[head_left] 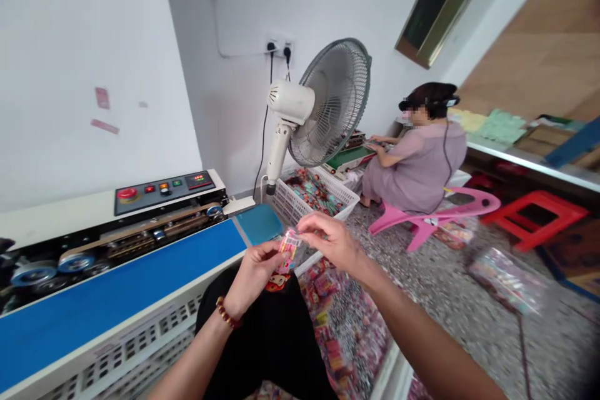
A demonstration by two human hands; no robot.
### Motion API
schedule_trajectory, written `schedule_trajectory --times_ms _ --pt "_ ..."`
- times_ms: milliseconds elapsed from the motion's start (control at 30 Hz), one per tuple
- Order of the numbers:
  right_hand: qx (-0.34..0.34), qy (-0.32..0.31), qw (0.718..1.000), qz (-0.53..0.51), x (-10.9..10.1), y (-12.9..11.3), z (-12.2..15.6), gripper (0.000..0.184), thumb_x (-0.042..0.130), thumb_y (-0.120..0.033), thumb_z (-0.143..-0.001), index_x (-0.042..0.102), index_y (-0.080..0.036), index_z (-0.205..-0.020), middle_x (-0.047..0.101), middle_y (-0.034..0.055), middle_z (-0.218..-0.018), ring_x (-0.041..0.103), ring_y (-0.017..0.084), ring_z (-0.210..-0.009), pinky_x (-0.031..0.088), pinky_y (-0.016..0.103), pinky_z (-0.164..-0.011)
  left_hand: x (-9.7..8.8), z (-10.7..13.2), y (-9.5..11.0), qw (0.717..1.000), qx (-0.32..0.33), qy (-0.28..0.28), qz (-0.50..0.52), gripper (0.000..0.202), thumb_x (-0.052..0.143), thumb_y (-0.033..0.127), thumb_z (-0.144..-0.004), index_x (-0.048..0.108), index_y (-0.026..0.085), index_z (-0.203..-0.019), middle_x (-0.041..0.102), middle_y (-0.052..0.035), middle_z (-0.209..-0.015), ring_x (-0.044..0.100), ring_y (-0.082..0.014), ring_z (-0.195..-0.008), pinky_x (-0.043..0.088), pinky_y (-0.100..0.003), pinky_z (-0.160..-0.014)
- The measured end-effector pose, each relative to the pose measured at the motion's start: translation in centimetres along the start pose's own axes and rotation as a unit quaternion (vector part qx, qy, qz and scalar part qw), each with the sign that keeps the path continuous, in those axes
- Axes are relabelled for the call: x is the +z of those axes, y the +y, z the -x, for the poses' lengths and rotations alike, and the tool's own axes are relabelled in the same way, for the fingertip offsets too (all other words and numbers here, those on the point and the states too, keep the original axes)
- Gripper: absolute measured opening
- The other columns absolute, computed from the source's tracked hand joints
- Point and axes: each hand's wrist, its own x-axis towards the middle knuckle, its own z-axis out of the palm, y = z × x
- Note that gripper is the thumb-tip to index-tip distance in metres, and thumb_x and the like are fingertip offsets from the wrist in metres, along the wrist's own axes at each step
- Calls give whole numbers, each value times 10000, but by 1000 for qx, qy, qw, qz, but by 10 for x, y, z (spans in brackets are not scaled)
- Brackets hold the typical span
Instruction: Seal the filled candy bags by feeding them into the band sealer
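Observation:
Above my lap, my left hand (pixel 263 265) pinches a small pink printed packet (pixel 288 251) in clear plastic, with a barcode label near its top. At the packet's upper edge, the fingers of my right hand (pixel 330 240) are closed on the plastic. A red and yellow printed piece (pixel 278 282) shows just below the packet; whether it belongs to it I cannot tell. Beside my right leg stands a white crate (pixel 392 370) full of similar packets. To my left runs a sealing machine's blue conveyor belt (pixel 140 287).
A standing fan (pixel 335 100) rises ahead, behind a white basket (pixel 349 203) of small colourful items. Another person (pixel 422 150) sits on a pink stool (pixel 431 212) at a green-belted machine. A red stool (pixel 539 215) and bagged goods (pixel 509 278) stand on the floor at right.

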Motion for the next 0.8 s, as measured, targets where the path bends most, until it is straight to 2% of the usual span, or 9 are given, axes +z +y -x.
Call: schedule_trajectory --times_ms 100,267,433,533,667,800 --pt "-33 3 999 6 3 -8 -4 119 638 -277 -914 702 -229 -1002 707 49 -1047 675 144 -791 531 243 -623 -3 5 4 1000 6 13 14 427 850 539 -647 769 145 -790 710 -46 -742 564 -150 -618 457 -251 -615" --pt "-93 -2 995 21 5 -20 -6 51 670 -230 -907 696 -223 -863 717 56 -1009 682 173 -922 543 257 -695 -3 10 7 999 26 27 17 405 844 525 -660 782 143 -782 712 -45 -746 565 -151 -637 453 -244 -624" --pt "-77 -47 996 -4 4 -29 -10 59 679 -237 -911 736 -227 -922 718 56 -1038 679 163 -881 542 238 -641 -1 12 11 999 45 23 12 387 834 510 -673 801 148 -806 724 -44 -766 562 -148 -641 453 -245 -635" --pt "-55 -75 995 -21 3 -32 -14 106 660 -268 -932 758 -230 -946 712 48 -1029 655 131 -757 527 218 -577 -2 13 14 998 45 31 4 405 835 528 -665 791 143 -785 705 -41 -731 539 -140 -617 434 -244 -612" --pt "-28 -75 996 -49 6 -32 -17 149 674 -314 -926 762 -231 -1013 699 42 -1069 599 81 -603 529 205 -524 -6 12 16 998 54 33 5 412 833 533 -677 778 137 -779 682 -34 -711 517 -129 -610 412 -237 -601" --pt "-37 -69 995 -54 12 -29 -22 174 658 -285 -927 765 -231 -1052 701 44 -1070 604 72 -607 536 185 -522 -13 9 15 998 56 33 9 413 840 527 -683 769 127 -755 655 -27 -678 487 -114 -594 386 -226 -584"
